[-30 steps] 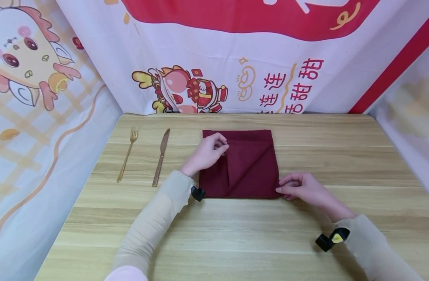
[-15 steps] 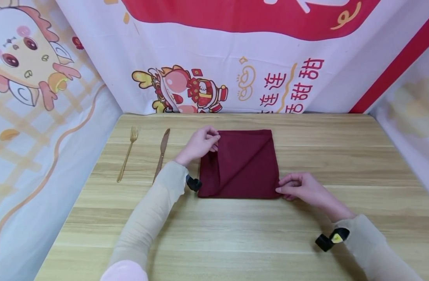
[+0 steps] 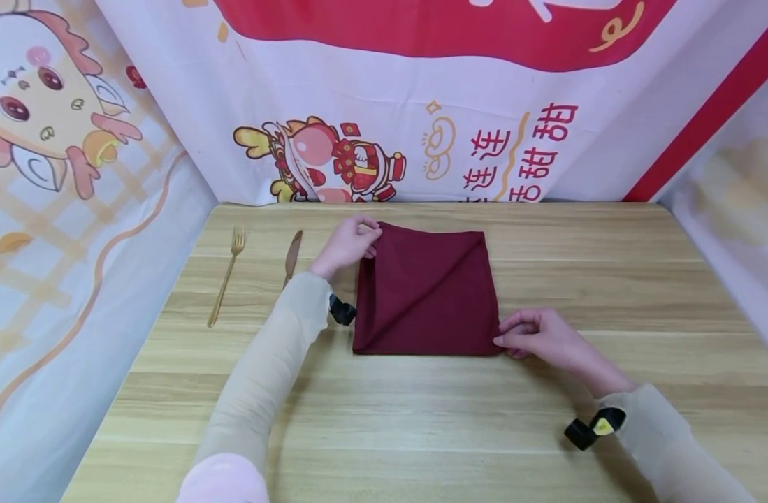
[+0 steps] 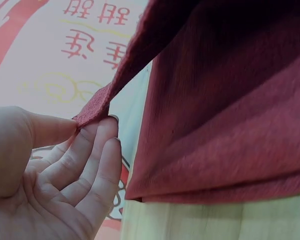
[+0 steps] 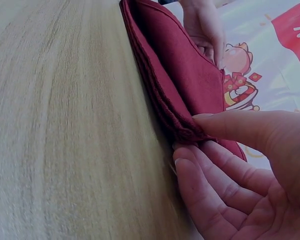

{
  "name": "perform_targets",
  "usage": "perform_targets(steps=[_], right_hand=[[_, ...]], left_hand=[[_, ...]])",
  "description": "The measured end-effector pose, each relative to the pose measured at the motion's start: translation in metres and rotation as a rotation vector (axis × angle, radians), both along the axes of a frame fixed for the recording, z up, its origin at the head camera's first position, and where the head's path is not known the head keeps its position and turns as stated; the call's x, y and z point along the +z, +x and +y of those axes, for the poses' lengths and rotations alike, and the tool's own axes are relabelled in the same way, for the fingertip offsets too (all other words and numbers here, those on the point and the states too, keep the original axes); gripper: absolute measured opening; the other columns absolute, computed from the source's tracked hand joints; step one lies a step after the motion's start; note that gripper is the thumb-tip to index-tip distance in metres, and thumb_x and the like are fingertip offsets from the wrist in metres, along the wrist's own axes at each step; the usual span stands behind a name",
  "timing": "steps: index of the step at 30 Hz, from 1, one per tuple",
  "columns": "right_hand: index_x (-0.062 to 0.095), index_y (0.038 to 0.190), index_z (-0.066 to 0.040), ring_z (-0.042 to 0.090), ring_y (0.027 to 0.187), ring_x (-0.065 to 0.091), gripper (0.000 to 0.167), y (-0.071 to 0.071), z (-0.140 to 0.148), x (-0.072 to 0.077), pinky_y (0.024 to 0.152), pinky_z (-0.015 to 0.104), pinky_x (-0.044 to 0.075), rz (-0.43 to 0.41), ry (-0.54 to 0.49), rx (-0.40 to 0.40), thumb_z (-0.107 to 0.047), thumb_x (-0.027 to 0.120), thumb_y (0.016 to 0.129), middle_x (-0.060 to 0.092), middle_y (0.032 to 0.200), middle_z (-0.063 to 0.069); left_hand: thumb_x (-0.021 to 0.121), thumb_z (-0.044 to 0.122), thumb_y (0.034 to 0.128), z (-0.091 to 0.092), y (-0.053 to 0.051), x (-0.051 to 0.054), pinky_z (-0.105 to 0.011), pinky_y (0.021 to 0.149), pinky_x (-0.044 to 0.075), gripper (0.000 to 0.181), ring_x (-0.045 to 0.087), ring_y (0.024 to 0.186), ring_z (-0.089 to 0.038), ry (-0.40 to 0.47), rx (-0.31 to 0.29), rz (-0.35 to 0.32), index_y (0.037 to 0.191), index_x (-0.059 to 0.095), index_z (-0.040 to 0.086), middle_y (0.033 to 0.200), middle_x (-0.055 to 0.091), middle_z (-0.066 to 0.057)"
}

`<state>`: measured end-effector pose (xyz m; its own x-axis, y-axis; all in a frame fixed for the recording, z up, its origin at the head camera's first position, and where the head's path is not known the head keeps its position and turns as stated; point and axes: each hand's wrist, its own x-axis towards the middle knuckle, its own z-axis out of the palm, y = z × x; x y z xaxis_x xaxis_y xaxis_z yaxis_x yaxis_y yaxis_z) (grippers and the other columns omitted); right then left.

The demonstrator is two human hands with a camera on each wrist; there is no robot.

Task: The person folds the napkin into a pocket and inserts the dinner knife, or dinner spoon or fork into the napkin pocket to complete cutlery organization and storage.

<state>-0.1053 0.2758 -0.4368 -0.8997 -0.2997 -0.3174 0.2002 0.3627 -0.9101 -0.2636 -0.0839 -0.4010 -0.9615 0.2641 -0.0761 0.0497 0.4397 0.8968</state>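
A dark red cloth napkin [image 3: 434, 293], folded into a layered square, lies on the wooden table. My left hand [image 3: 351, 244] pinches the top layer's corner between thumb and fingers at the far left. In the left wrist view that corner of the napkin [image 4: 97, 105] is raised, apart from the layers beneath. A diagonal crease crosses the top layer from far right to near left. At the near right corner my right hand [image 3: 541, 339] pinches the stacked layers; in the right wrist view the thumb presses on top of the napkin [image 5: 180, 75], fingers underneath.
Left of the napkin lie a gold fork [image 3: 226, 276] and a copper-coloured knife [image 3: 293, 255], whose handle my left forearm partly hides. A printed cloth backdrop [image 3: 358, 84] hangs behind the table's [image 3: 434, 426] far edge. More printed cloth hangs at both sides.
My left hand has moved left and away from me, drawing the napkin's top layer across toward the far left corner and lifting it there. The right hand has stayed in place.
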Motion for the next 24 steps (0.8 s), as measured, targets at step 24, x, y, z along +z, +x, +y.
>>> perform_targets(steps=[24], right_hand=[[0.066, 0.116, 0.009, 0.024, 0.083, 0.070, 0.035, 0.004, 0.006, 0.004, 0.074, 0.036, 0.060, -0.005, 0.041, 0.024, -0.015, 0.076, 0.093, 0.074, 0.097, 0.014]], left_hand=[[0.056, 0.013, 0.1054, -0.017, -0.022, -0.024, -0.035, 0.068, 0.056, 0.021, 0.064, 0.072, -0.023, -0.055, 0.106, -0.088, 0.117, 0.061, -0.004, 0.087, 0.065, -0.014]])
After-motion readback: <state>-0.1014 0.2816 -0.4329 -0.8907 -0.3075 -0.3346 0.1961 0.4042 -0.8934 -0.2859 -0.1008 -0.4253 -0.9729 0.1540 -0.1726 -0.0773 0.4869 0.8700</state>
